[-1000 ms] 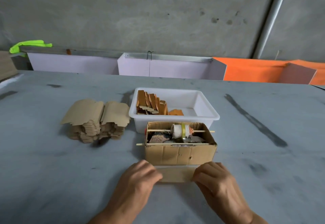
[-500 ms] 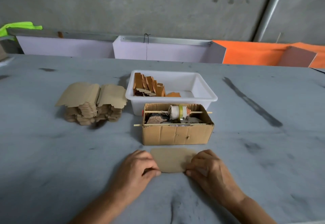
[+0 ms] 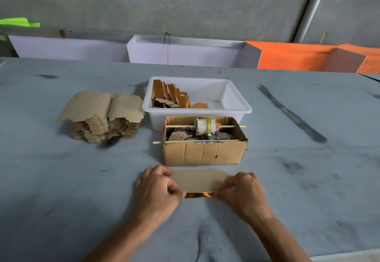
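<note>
The brown card sheet (image 3: 198,180) lies flat on the grey table (image 3: 61,189), close to the person. A shiny gold strip (image 3: 198,195) shows along its 6 o'clock edge. At the sheet's 9 o'clock end the left hand (image 3: 157,189) pinches it, fingers curled and thumb pressed to the near corner. At the 3 o'clock end the right hand (image 3: 243,192) pinches the other near corner in the same way, fingers curled.

Just past the sheet at 12 o'clock stands an open cardboard box (image 3: 203,153), apart from the sheet. Two thin sticks cross its top, and the farther one carries a white spool (image 3: 204,127). Touching the box on its far side is a white tub (image 3: 236,101) with folded brown pieces (image 3: 168,95) leaning at its left end. At 10 o'clock, well apart from the hands, sits a stack of card sheets (image 3: 102,117).
</note>
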`<state>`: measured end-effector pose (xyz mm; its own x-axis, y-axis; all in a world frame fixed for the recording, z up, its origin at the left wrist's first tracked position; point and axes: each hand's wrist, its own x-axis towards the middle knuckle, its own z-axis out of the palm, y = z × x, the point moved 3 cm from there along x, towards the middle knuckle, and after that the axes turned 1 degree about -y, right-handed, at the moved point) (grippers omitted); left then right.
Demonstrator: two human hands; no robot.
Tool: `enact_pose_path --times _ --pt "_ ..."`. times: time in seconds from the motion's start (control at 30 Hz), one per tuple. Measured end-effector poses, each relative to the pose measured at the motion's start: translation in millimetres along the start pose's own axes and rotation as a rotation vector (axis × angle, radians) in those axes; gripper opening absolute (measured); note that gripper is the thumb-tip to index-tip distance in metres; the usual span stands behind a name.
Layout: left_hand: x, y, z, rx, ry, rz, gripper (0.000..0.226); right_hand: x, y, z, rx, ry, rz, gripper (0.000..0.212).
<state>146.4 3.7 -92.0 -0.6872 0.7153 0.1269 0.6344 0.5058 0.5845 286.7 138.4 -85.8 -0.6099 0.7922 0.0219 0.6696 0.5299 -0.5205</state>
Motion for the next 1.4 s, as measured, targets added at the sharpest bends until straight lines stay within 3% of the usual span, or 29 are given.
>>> enact_pose_path --times 0.37,0.57,0.63,0.73,0.83,0.9,1.0,1.07,1.2,1.4 --pt "4.0 -6.5 0.3 0.077 -0.005 -0.107 0.02 13.9 2.3 -7.1 -0.117 -0.121 0.137 0.03" --pt "4.8 -13.3 -3.3 0.038 0.017 -0.177 0.035 15.4 4.7 -7.7 -0.105 -0.131 0.119 0.017" --pt "3.0 -12.7 -1.4 0.016 0.027 -0.184 0.033 13.0 5.1 -8.6 -0.053 -0.101 0.114 0.004" --pt "0.3 -11.8 1.2 -0.017 0.062 -0.174 0.028 4.4 7.6 -4.6 0.005 -0.036 0.093 0.026" --pt "-3.8 -8.0 0.4 -0.01 0.088 -0.161 0.023 -6.1 7.6 -0.5 0.069 0.132 -0.03 0.01" --pt "-8.1 0.0 -1.8 0.07 0.145 -0.058 0.021 -12.9 5.9 0.6 0.058 0.256 -0.228 0.016" --pt "-15.8 18.7 -2.1 0.226 0.268 0.364 0.017 -21.5 -8.0 1.4 -0.133 0.336 -0.501 0.021" --pt "-21.1 27.1 -0.7 0.332 0.257 0.56 0.024 -25.6 -14.6 4.7 -0.243 0.329 -0.615 0.015" --pt "-25.1 32.6 1.1 0.5 0.16 0.671 0.008 -30.6 -17.5 7.8 -0.323 0.33 -0.665 0.009" --pt "-30.4 37.6 7.5 0.576 0.193 0.709 0.033 -39.6 -24.7 16.6 -0.434 0.432 -0.691 0.028"
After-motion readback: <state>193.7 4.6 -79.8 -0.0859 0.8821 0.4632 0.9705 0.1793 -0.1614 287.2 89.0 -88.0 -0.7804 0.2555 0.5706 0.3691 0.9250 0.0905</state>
